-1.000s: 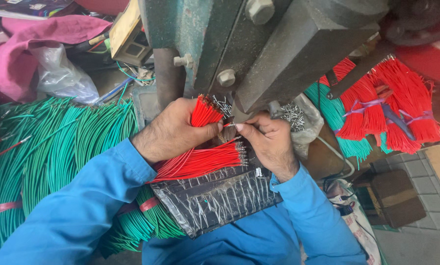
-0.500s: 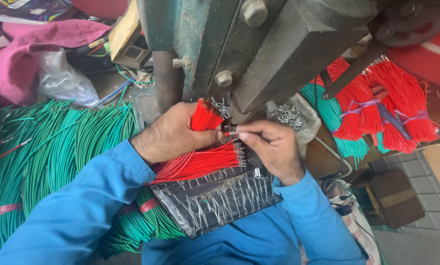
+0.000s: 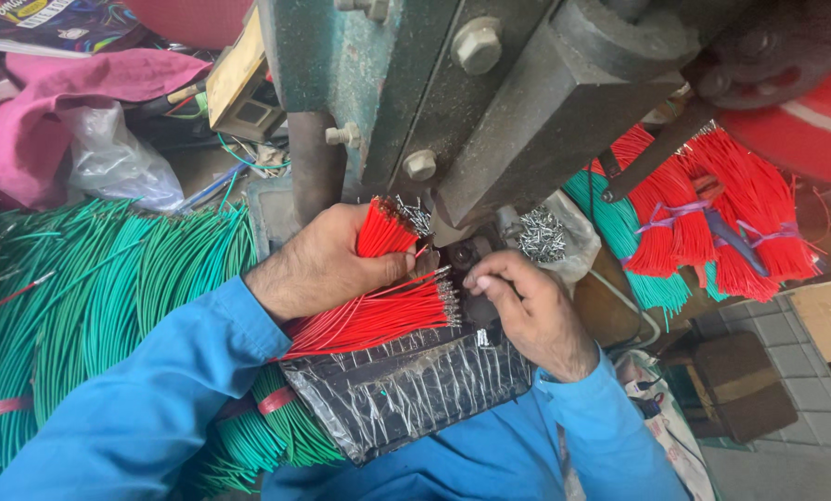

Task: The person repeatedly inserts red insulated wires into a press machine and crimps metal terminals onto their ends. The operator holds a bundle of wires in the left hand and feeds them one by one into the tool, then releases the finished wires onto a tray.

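Since half a second ago the right hand point(image 3: 531, 311) has drawn slightly back and down from the press, its fingertips now pinched together at the metal-tipped ends of the loose red wires point(image 3: 378, 315), while the left hand point(image 3: 327, 264) stays where it was. These loose red wires lie fanned across a black plastic-wrapped pad point(image 3: 406, 390) in front of the person, their terminal ends pointing right towards the dark die area under the machine. Whether the right fingertips grip a single wire or only touch the ends, I cannot tell.

Left-hand fingers are curled tight around a short red wire bundle point(image 3: 383, 227), held upright just above the fanned wires, its crimped metal ends showing at the top beside the machine. Both arms wear blue sleeves point(image 3: 147, 399).

Directly above the hands stands the green press machine point(image 3: 378, 83), with bolts on its face and a heavy dark slanted block. Just right of the hands, a clear bag of small metal terminals point(image 3: 543, 234) sits near the machine's base. Long green wires point(image 3: 91, 297) spread over the left side. Tied bundles of red and teal wires point(image 3: 703, 223) lie at the right. Pink cloth point(image 3: 54, 102) and a crumpled clear plastic bag point(image 3: 119, 162) sit at upper left.
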A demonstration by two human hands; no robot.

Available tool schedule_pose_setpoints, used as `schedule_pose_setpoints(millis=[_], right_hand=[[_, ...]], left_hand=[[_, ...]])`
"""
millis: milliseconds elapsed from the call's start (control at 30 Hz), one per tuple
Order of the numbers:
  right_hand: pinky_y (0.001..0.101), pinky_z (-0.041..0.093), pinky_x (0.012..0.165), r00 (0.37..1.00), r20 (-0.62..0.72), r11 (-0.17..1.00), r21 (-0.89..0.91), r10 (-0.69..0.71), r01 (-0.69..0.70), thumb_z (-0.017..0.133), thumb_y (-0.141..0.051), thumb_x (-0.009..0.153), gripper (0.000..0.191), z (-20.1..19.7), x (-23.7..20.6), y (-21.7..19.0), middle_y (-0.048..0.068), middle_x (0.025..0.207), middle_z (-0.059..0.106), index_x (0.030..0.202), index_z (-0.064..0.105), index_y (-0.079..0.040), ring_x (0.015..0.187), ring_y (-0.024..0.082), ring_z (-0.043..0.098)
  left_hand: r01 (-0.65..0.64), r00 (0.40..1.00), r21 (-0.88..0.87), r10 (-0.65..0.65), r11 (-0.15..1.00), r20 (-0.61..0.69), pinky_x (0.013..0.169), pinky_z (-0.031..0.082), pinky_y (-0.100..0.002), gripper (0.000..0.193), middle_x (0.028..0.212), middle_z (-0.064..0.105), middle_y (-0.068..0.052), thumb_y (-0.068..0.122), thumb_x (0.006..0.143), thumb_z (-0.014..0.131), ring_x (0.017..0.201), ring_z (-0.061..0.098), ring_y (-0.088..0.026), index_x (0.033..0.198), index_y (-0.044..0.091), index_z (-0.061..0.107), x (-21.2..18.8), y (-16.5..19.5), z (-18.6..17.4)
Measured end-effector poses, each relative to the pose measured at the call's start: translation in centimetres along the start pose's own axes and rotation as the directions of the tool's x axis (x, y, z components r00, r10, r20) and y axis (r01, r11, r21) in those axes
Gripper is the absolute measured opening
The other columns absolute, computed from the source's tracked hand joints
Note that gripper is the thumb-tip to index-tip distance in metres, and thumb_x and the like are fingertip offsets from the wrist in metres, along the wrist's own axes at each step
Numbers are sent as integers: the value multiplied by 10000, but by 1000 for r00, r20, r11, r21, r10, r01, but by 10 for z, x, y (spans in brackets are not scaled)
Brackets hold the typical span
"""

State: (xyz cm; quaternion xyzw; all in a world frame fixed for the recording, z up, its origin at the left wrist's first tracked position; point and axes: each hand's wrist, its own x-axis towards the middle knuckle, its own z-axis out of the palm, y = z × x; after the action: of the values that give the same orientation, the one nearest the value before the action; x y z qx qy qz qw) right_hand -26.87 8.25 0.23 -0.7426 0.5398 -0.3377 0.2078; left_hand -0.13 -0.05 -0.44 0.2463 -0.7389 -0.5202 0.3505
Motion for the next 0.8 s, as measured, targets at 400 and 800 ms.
schedule_pose_setpoints(millis=[400, 800], right_hand=[[237, 552, 830, 994, -91, 903, 430, 61, -16, 695, -7, 982, 91, 34, 29, 24, 93, 978, 762, 1028, 727, 65, 904, 113, 694], [267, 531, 744, 990, -17, 944, 305, 141, -129, 739, -16, 972, 85, 31, 34, 32, 102, 925, 751, 986, 760, 65, 837, 101, 646]], left_hand=[[41, 998, 58, -38, 998, -53, 740, 577, -294, 167, 788, 732, -43, 101, 861, 664, 765, 678, -90, 1003, 23, 705, -1, 1, -1], [50, 998, 42, -48, 998, -51, 730, 580, -286, 175, 816, 739, -28, 113, 875, 665, 782, 679, -71, 1025, 33, 707, 0, -1, 1]])
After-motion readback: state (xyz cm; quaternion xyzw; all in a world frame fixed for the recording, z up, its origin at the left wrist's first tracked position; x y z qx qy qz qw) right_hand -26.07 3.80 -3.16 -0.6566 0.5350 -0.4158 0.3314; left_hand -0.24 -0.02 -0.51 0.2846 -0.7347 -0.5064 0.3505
